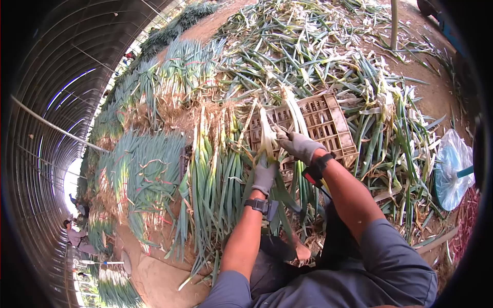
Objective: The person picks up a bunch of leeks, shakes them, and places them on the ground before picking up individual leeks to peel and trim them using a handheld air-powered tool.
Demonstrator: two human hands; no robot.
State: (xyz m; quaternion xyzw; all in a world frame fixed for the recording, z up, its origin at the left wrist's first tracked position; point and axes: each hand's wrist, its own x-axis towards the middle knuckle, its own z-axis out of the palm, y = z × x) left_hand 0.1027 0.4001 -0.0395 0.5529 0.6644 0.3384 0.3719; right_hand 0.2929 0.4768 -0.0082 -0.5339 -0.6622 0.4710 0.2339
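Gloved in grey, my left hand [264,177] is wrapped round the green part of a large green onion [265,127], whose pale stalk points away from me. My right hand [300,146], also gloved, has its fingers curled in beside that stalk; what they pinch is hidden. Beneath both hands sits a slatted plastic crate [335,119]. Another green onion [294,110] lies across the crate, just past my right hand. Left of my left hand, a row of loose green onions [208,154] lies with root ends away from me.
Tied green onion bundles [154,159] cover the ground at left. Stripped leaves [303,46] are heaped beyond the crate and to its right [377,128]. A blue object in clear plastic [450,169] is at far right, a post [394,25] behind. Another person [77,236] is at far left.
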